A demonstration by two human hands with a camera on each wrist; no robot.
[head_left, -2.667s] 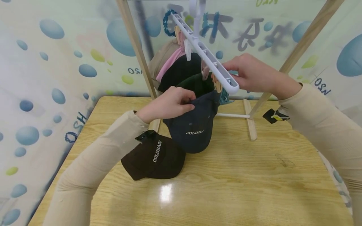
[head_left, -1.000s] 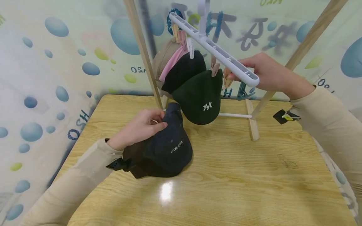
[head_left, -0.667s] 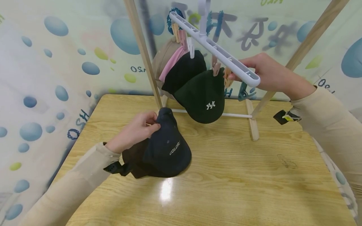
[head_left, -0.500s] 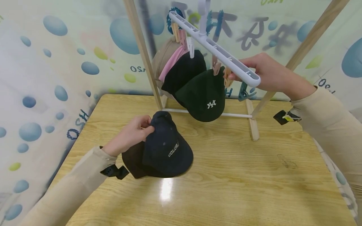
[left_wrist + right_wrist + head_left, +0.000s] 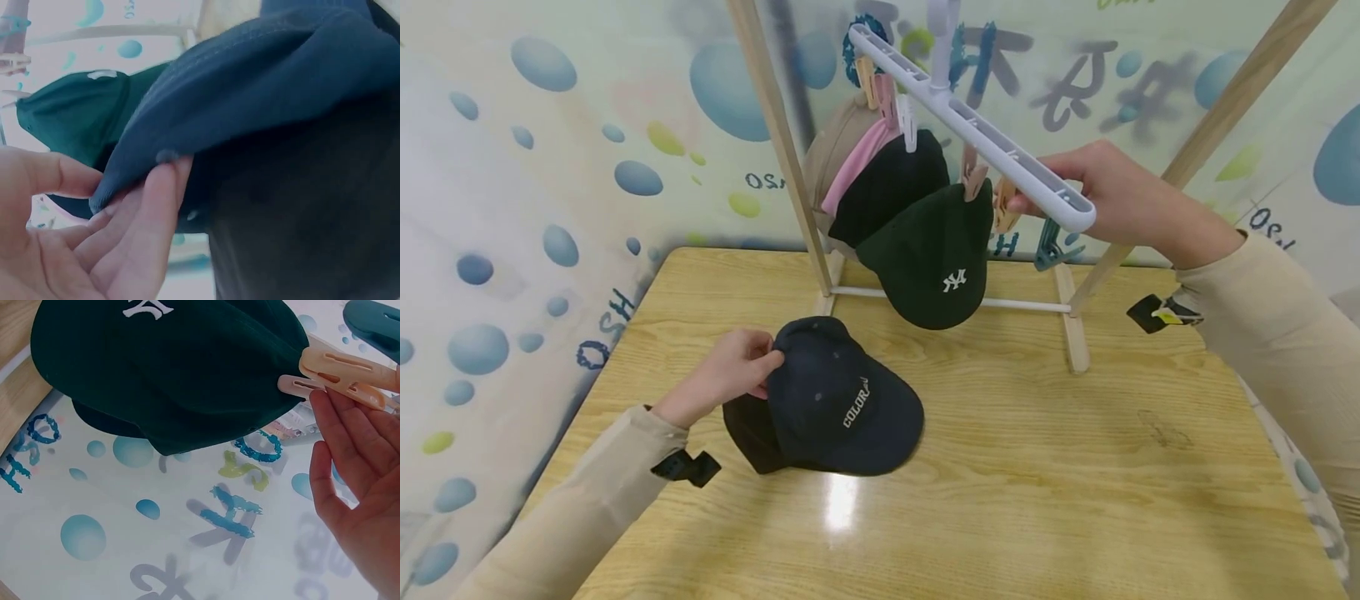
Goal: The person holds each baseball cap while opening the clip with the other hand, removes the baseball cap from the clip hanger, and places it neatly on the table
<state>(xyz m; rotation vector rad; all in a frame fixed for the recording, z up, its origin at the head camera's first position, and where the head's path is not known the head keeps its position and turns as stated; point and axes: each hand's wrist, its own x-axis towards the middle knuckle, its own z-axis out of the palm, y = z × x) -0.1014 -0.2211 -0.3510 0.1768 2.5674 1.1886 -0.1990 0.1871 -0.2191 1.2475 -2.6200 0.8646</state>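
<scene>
My left hand (image 5: 730, 371) pinches the back edge of a navy cap (image 5: 842, 408) with "COLORADO" lettering. The cap lies over a dark brown cap (image 5: 751, 429) on the table. In the left wrist view, the thumb and fingers grip the navy fabric (image 5: 237, 94). My right hand (image 5: 1112, 196) is raised at the near end of the white hanger bar (image 5: 992, 142), its fingers on an orange clothespin (image 5: 1004, 207); part of the grip is hidden. Beside it a dark green cap (image 5: 936, 258) hangs from a dusty pink clothespin (image 5: 973, 179).
Black (image 5: 895, 192), pink (image 5: 859, 167) and beige (image 5: 831, 154) caps hang farther back. A teal clothespin (image 5: 1054, 248) dangles at the bar's near end. The wooden rack posts (image 5: 781, 142) stand on the table (image 5: 1037, 467), with a white crossbar (image 5: 1026, 307) low between them.
My left hand has drawn the navy cap from the hanger's near end down and left onto the brown cap, then turned it slightly. My right hand stays at the orange clothespin.
</scene>
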